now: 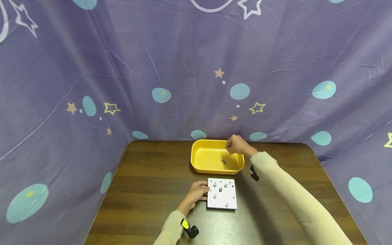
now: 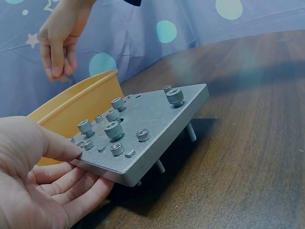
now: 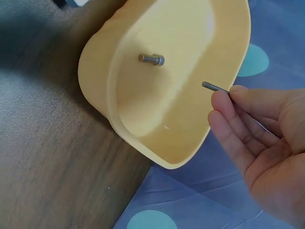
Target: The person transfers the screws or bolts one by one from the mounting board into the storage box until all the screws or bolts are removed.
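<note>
In the left wrist view my left hand [image 2: 43,171] grips the near edge of a square silver metal plate [image 2: 157,112], thumb on top and fingers beneath. Several socket-head screws [image 2: 113,130] stand in the plate, and some shanks [image 2: 190,132] stick out below. The plate tilts above the table. Over the far right end of a yellow tray [image 3: 112,90], my right hand [image 3: 267,129] pinches a slim metal screw [image 3: 213,87]. Only its shank shows; the fingers hide the other end. A thicker socket-head bolt [image 3: 151,59] lies on the tray floor.
The tray stands on a brown wooden table [image 1: 147,190], near its back edge and behind the plate. A purple patterned curtain [image 1: 183,68] hangs behind and along the sides. Each wrist carries a small black camera [image 1: 192,231].
</note>
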`<state>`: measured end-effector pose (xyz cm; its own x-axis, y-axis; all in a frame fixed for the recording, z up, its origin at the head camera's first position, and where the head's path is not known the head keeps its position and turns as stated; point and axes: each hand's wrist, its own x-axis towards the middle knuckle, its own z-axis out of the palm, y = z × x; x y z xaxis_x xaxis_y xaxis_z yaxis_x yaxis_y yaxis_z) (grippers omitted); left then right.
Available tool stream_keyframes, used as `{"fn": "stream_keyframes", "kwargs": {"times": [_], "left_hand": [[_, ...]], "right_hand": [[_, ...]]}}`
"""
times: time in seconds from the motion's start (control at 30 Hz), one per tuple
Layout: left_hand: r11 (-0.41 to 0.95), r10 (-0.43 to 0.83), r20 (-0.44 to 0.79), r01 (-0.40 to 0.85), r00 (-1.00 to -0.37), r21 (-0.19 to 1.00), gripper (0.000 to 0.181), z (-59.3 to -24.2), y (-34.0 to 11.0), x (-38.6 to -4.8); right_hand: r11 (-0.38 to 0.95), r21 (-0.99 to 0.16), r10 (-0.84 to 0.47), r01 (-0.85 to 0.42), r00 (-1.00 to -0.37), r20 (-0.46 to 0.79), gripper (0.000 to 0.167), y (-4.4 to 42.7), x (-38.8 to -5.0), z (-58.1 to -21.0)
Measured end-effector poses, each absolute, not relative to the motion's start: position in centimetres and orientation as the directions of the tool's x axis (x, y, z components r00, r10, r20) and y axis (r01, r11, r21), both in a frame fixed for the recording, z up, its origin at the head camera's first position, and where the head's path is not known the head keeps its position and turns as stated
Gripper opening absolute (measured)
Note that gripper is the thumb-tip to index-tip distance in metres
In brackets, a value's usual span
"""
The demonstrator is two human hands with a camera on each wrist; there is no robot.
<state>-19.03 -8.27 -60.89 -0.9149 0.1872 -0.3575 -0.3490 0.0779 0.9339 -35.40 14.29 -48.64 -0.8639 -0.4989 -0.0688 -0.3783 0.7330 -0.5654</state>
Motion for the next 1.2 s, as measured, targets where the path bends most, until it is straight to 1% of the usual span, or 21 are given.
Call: {"fn": "stream_keyframes", "kwargs": {"times": [0.37,0.53,0.77,0.87,1.0,1.2], "left_hand": [[0.065,0.189,-0.361,-0.355,-0.913,0.933,0.041,-60.3,-8.6,-18.8],[0.067,0.188,-0.359,-0.353,-0.914,0.933,0.040,-60.3,-8.8,-18.9],[0.065,0.186,-0.357,-0.352,-0.915,0.934,0.040,-60.7,-8.8,-19.0],[0.067,0.185,-0.358,-0.352,-0.915,0.934,0.040,-60.7,-8.8,-19.0],[0.066,0.188,-0.363,-0.357,-0.912,0.932,0.040,-60.7,-8.7,-18.9],[0.063,0.206,-0.361,-0.355,-0.910,0.933,0.040,-60.9,-8.5,-19.0]], "right_hand": [[0.775,-0.542,-0.457,-0.327,-0.881,-0.121,0.011,13.7,-36.8,-49.7],[0.796,-0.514,-0.460,-0.321,-0.872,-0.168,0.011,13.4,-37.5,-49.7],[0.837,-0.457,-0.453,-0.301,-0.850,-0.270,0.019,12.9,-38.2,-50.0],[0.857,-0.444,-0.423,-0.260,-0.849,-0.318,0.022,12.7,-38.2,-50.3],[0.871,-0.452,-0.378,-0.194,-0.852,-0.362,0.019,12.5,-38.3,-51.0],[0.878,-0.458,-0.330,-0.140,-0.869,-0.368,0.013,12.5,-38.6,-51.9]]}}
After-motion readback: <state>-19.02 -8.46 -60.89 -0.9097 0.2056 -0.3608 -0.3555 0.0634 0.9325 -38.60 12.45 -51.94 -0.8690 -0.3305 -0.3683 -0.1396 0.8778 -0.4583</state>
